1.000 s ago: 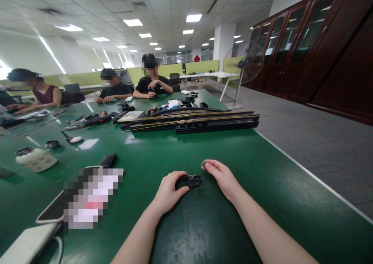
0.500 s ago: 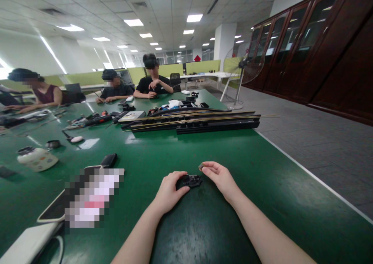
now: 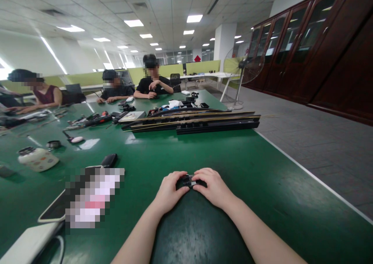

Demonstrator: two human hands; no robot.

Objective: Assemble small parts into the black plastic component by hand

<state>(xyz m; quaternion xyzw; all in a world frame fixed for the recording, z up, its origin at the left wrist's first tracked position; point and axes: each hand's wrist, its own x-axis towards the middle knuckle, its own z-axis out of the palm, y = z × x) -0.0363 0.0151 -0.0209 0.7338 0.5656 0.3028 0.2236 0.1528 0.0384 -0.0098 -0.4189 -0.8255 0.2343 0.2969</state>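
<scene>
In an open-plan office lined with dark wooden cabinets (image 3: 297, 42), a green counter (image 3: 186, 153) runs out before you; co-workers (image 3: 153, 86) sit along its far side, black rails (image 3: 218, 127) lie across it well ahead of you, and a pale patterned container (image 3: 38, 160) rests off to your left; close in, a small black plastic part (image 3: 184, 182) lies directly between your two hands, its long axis seeming to run left to right; neither hand is clearly nearer, as your left hand (image 3: 170, 191) curls thumb and fingers round the left end and your right hand (image 3: 215, 189) pinches at the right; your opposing fingertips stand just beside one another over it, with a light grey fleck near the right thumb too small to identify.
</scene>
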